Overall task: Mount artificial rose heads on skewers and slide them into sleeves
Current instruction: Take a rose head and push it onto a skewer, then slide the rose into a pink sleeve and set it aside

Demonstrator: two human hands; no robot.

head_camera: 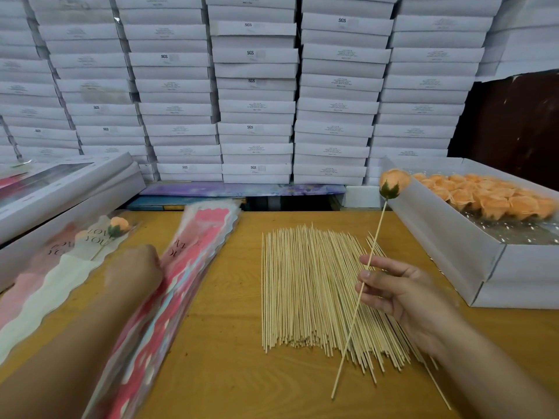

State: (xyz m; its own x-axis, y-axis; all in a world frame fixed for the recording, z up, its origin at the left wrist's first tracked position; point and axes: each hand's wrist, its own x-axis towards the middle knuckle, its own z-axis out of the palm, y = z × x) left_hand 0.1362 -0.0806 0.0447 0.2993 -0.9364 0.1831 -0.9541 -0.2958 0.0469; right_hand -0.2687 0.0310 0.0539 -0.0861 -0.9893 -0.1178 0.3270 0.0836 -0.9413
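Note:
My right hand (396, 285) pinches a wooden skewer (355, 309) that carries a peach rose head (393, 182) with a green calyx, held tilted above the table. Below it lies a spread pile of bare skewers (308, 285). My left hand (134, 269), blurred, rests with curled fingers on the edge of a stack of pink printed sleeves (193, 246). Whether it grips a sleeve I cannot tell. To its left lies a finished rose in a sleeve (119, 226) on top of other filled sleeves (39, 282).
A white box (472, 261) at the right holds several loose peach rose heads (496, 198). Flat white boxes (257, 86) are stacked high along the back. More boxes (66, 189) lean at the left. The wooden table (223, 343) shows bare wood between sleeves and skewers.

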